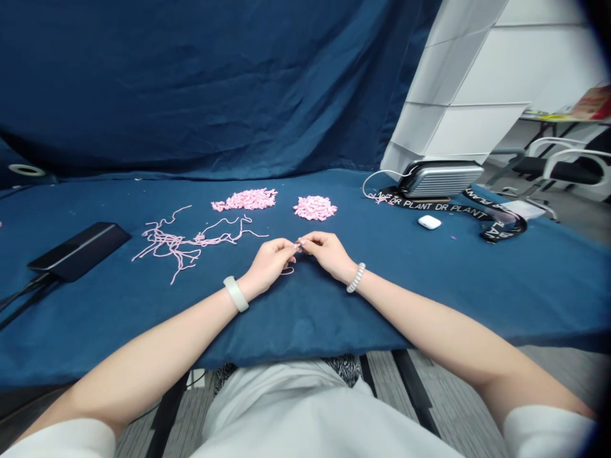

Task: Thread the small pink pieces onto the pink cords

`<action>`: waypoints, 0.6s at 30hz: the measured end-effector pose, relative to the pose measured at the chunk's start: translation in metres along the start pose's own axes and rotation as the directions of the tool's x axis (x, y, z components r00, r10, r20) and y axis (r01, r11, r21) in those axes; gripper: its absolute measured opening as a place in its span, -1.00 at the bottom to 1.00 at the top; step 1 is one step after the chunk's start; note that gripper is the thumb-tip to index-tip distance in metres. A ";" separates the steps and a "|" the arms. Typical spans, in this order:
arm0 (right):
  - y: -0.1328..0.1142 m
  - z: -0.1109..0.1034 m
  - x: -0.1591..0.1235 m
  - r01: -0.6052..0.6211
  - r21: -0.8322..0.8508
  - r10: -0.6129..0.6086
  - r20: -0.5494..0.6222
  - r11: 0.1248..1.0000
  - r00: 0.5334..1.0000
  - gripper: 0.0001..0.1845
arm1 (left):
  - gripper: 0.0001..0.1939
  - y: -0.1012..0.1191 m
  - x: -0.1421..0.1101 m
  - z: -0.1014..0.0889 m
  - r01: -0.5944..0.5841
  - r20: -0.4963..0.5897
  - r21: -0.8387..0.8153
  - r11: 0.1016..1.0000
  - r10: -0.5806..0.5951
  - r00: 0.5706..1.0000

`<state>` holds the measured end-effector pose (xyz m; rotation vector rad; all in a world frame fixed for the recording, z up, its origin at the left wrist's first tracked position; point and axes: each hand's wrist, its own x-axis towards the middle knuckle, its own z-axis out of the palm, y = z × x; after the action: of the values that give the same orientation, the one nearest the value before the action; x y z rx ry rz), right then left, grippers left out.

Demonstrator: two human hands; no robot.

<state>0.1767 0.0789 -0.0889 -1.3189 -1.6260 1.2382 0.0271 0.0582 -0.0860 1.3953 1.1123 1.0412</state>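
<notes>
Fingers of the left hand (270, 262) and right hand (330, 254) are closed, pinching a thin pink thread (287, 273) together; loose strands (167, 240) lie to the left.

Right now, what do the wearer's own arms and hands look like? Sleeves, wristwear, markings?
Left hand and right hand: no gloves. Forearms bare below short, pale sleeves. Left wrist: smooth, wide, pale band. Right wrist: ridged, whitish-grey bracelet. No cables or lettering visible on either arm. Nail detail too small to tell.
</notes>
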 end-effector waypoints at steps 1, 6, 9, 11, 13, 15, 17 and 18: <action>0.000 0.000 0.000 0.002 -0.004 -0.002 0.007 1.000 1.000 -0.31 | -0.74 -0.001 0.000 0.000 -0.001 0.006 0.003 1.000 0.001 1.000; -0.005 0.003 -0.004 -0.004 -0.034 0.005 0.027 0.999 1.000 -0.26 | -0.71 -0.003 -0.003 0.001 -0.021 0.029 0.040 0.999 0.019 0.999; -0.007 0.004 -0.004 -0.011 -0.049 0.010 -0.003 0.999 1.000 -0.28 | -0.71 -0.003 -0.004 -0.001 -0.023 0.033 0.024 0.999 0.023 0.999; -0.007 0.004 -0.004 -0.017 -0.052 0.016 -0.016 0.999 1.000 -0.31 | -0.72 -0.003 -0.003 -0.002 -0.015 0.024 0.006 1.000 0.015 1.000; -0.006 0.003 -0.004 -0.023 -0.043 0.022 -0.023 0.999 0.999 -0.32 | -0.72 -0.003 -0.002 -0.002 -0.012 0.018 0.001 1.000 0.012 1.000; -0.005 0.003 -0.004 -0.033 -0.025 0.032 -0.030 0.999 0.999 -0.29 | -0.72 -0.002 -0.001 -0.001 -0.011 0.009 0.008 1.000 0.010 1.000; -0.004 0.004 -0.003 -0.042 -0.009 0.042 -0.034 0.999 0.999 -0.26 | -0.72 -0.002 0.001 0.001 0.001 -0.011 0.030 1.000 -0.001 1.000; -0.003 0.004 -0.002 -0.044 -0.002 0.044 -0.034 0.999 0.998 -0.26 | -0.72 -0.002 0.002 0.002 0.008 -0.023 0.045 0.999 -0.007 1.000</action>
<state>0.1729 0.0758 -0.0869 -1.3764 -1.5832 1.2338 0.0291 0.0597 -0.0885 1.4167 1.1633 1.0350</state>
